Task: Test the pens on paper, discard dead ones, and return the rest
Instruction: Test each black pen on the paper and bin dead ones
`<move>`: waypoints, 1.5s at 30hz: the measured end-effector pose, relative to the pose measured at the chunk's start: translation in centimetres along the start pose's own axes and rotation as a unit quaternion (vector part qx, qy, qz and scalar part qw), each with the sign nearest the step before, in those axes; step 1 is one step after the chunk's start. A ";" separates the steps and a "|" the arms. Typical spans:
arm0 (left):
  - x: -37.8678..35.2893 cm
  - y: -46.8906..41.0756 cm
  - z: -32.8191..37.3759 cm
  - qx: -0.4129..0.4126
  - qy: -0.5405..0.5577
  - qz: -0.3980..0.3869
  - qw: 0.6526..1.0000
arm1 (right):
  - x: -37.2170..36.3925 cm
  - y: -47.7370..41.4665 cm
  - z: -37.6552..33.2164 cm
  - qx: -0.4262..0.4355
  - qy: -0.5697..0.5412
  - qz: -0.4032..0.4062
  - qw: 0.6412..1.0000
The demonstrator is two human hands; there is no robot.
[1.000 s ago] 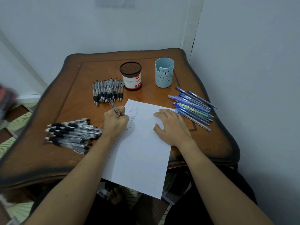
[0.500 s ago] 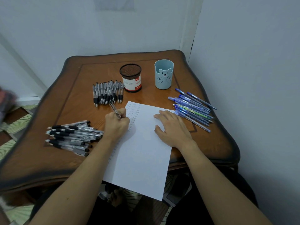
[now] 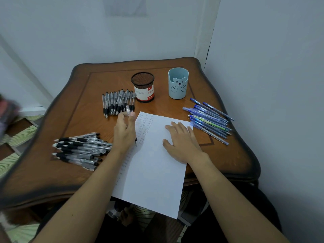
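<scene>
**A:** 2 hands in view. What are they doing?

**B:** The left hand (image 3: 125, 132) pinches a pen (image 3: 128, 109) between thumb and fingers. Its clear end pokes past the fingertips, and its dark tip sits by the paper's (image 3: 154, 172) left edge. The right hand (image 3: 182, 142) lies flat on the paper, fingers straight.

**A:** And the paper?

**B:** On the table (image 3: 87, 95), with its near end hanging over the edge and small marks at the top left.

**A:** Other pens?

**B:** 3 piles: the far pile (image 3: 117, 102) of black ones touching the mesh cup (image 3: 142, 86), the left pile (image 3: 80, 149) also black, and the blue pens (image 3: 208, 120) right of the paper, near the blue cup (image 3: 178, 83).
</scene>
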State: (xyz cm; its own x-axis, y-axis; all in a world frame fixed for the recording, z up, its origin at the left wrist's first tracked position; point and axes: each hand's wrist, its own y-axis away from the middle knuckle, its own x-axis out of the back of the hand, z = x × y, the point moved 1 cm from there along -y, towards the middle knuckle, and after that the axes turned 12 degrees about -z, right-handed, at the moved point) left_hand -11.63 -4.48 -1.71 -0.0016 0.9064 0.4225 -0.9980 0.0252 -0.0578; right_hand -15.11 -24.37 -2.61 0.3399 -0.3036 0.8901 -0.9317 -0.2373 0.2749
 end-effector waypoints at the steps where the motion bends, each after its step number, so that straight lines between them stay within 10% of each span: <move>1: 0.1 -0.2 -0.1 0.004 -0.005 -0.003 1.000 | -0.2 0.0 -0.3 -0.001 0.008 0.000 1.000; 10: 1.6 -1.8 0.1 0.030 0.084 -0.126 0.988 | -0.5 -0.6 -0.6 0.026 0.014 0.018 0.999; 31: 4.6 -8.5 -1.6 0.099 -0.146 0.142 0.974 | -0.8 -0.7 -0.4 0.045 -0.010 0.060 0.997; 45: 5.1 -7.3 -0.8 0.045 -0.194 0.121 0.973 | -1.0 -0.8 -0.3 0.045 -0.017 0.056 0.997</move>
State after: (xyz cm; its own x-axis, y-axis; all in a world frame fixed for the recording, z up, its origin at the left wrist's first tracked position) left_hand -4.29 0.25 0.15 -0.2437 0.6537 0.7164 -0.9669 -0.2216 -0.1266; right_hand -14.73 -23.64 -3.60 0.2400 -0.3640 0.8999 -0.9494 -0.2814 0.1394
